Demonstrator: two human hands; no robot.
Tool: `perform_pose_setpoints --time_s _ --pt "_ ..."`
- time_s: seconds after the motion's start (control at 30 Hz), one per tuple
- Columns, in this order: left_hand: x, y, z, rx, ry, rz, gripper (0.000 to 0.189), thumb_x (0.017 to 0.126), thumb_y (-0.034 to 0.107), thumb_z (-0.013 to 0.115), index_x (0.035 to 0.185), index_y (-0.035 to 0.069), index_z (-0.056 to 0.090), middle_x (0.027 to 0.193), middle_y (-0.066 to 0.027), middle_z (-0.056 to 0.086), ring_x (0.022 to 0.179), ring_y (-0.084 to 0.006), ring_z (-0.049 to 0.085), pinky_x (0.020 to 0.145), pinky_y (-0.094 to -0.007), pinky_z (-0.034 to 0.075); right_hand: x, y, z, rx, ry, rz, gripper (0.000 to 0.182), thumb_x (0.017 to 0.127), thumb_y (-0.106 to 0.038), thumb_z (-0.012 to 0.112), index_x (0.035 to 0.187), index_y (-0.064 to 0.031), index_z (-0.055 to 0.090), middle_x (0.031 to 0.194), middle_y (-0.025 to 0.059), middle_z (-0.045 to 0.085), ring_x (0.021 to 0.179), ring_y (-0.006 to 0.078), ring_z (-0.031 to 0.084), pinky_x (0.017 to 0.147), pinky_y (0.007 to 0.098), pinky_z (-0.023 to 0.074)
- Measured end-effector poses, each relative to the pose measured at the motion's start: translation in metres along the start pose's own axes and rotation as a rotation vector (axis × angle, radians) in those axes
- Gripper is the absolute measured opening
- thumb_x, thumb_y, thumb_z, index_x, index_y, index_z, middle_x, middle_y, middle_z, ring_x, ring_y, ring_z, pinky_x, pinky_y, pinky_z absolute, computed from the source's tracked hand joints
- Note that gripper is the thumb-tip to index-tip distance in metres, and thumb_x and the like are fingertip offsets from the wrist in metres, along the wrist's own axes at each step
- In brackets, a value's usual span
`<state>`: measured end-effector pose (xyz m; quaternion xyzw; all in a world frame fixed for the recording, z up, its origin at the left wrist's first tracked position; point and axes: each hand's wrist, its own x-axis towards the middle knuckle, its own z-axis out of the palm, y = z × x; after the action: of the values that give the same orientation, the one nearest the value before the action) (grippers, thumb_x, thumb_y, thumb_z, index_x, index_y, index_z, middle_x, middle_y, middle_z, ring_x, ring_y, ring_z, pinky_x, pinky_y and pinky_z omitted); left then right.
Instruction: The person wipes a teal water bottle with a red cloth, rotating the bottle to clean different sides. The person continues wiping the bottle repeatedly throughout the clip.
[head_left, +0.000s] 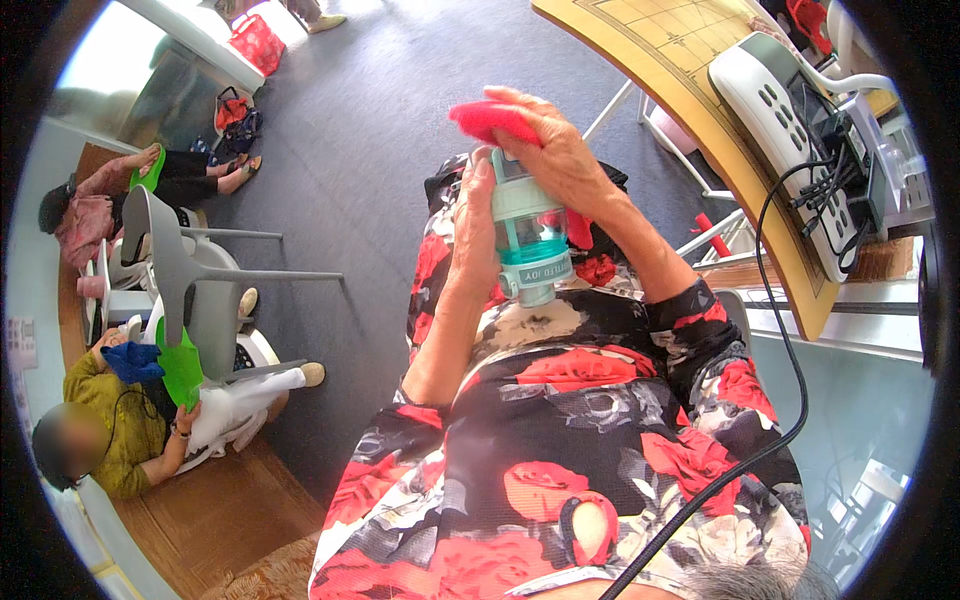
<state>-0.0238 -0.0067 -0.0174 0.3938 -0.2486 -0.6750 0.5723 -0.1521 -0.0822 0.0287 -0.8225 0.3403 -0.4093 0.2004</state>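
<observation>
A water bottle (531, 236) with a pale green lid and clear walls lies tilted above my lap, turquoise showing inside. My left hand (474, 217) grips its left side, the thumb up by the lid. Folded red cloth (491, 122) is in my right hand (559, 150), held at the lid end of the bottle; part of the lid is hidden behind the fingers. Below both hands is my floral clothing, black with red and cream flowers. A small red piece (579, 229) shows just right of the bottle.
At right, a yellow table (787, 281) bears a long white device (772, 127) and tangled black cables (829, 187). One cable runs down over my clothing. A grey chair (206, 281) stands at left, near two seated people holding green items. A red bag (256, 45) is farther off.
</observation>
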Motion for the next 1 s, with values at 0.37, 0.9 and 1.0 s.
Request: perform_pose_setpoints --time_s 0.37,0.9,1.0 --pt "0.001 -0.005 -0.001 -0.038 0.07 -0.126 0.06 0.09 0.059 0.055 0.125 0.009 0.054 0.099 -0.0077 0.067 0.076 -0.0192 0.067 0.065 -0.0329 0.056 0.043 -0.088 -0.062 0.589 0.288 0.359 0.033 0.098 -0.031 0.06 0.118 -0.0056 0.061 0.096 0.0019 0.066 0.079 0.0082 0.061 0.064 0.0225 0.051" --pt "0.004 -0.029 -0.015 -0.173 -0.255 0.042 0.057 0.1 0.051 0.042 0.14 0.01 0.041 0.134 -0.0129 0.052 0.117 -0.0252 0.055 0.099 -0.0389 0.046 -0.038 0.002 -0.019 0.486 0.481 0.561 0.057 0.087 -0.028 0.074 0.132 -0.0007 0.053 0.122 0.0171 0.058 0.104 0.0209 0.06 0.088 0.0313 0.0504" --pt "-0.002 -0.028 -0.009 -0.192 -0.307 0.067 0.057 0.101 0.049 0.04 0.142 0.01 0.039 0.138 -0.0133 0.049 0.121 -0.0257 0.053 0.103 -0.0397 0.044 -0.045 -0.005 -0.021 0.221 0.302 0.375 0.076 0.082 -0.041 0.076 0.139 -0.0026 0.046 0.137 0.027 0.046 0.122 0.0331 0.051 0.103 0.0393 0.0413"
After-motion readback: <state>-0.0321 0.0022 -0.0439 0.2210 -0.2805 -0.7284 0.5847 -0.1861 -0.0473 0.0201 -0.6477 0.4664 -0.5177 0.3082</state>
